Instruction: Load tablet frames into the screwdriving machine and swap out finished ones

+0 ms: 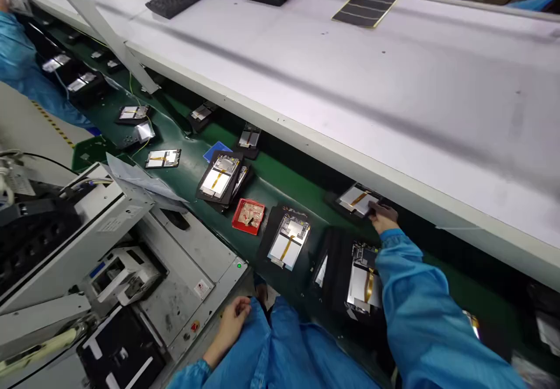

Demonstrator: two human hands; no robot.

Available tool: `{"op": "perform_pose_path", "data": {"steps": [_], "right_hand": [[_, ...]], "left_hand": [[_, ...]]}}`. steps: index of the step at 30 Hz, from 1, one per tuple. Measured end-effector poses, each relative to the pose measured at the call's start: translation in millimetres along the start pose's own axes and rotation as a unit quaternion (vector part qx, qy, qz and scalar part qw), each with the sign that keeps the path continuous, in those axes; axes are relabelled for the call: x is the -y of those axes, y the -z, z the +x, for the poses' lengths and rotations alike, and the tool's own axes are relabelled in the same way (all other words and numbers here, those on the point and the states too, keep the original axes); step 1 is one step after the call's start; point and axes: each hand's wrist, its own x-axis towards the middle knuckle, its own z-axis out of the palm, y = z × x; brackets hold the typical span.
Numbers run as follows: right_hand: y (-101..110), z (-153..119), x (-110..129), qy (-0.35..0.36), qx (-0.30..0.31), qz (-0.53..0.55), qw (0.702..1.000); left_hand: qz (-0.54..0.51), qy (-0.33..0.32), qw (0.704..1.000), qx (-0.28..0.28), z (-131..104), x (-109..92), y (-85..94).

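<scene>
The tablet point(356, 199) lies on the green belt point(284, 177) under the shelf edge. The right hand point(383, 216) has its fingers on the tablet's near corner; whether they clamp it cannot be determined. The left hand point(235, 319) is half curled at the lap, holding nothing visible. The red tray point(248, 217) sits between tablet stacks.

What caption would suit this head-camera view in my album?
The right hand touches an opened device below the white shelf; the left hand rests near the lap.
</scene>
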Motion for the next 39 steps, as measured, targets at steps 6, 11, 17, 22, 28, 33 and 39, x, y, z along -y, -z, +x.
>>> {"op": "perform_pose_path", "data": {"steps": [6, 11, 17, 22, 28, 33, 39], "right_hand": [[-1, -119, -27, -0.041, 0.142, 0.008, 0.989], [-3, -210, -105, -0.068, 0.204, -0.048, 0.975], [-21, -221, -157, -0.020, 0.117, -0.166, 0.979], [-22, -210, -162, 0.021, 0.086, -0.253, 0.964], [-21, -212, -167, 0.061, 0.084, -0.311, 0.945], [-18, -209, -173, 0.089, 0.076, -0.333, 0.936], [-16, -203, -183, 0.067, 0.100, -0.315, 0.941]], "left_hand": [[-0.022, -0.021, 0.999, 0.016, 1, 2, 30.6], [-0.051, -0.041, 0.998, 0.012, 4, 4, 42.8], [-0.057, -0.061, 0.996, 0.013, 3, 8, 48.4], [-0.011, -0.081, 0.997, 0.014, 4, 6, 48.3], [0.083, -0.124, 0.989, -0.015, 52, -32, 18.4], [0.168, -0.145, 0.974, -0.048, 92, -57, -22.9], [0.227, -0.137, 0.960, -0.087, 101, -56, -49.7]]}}
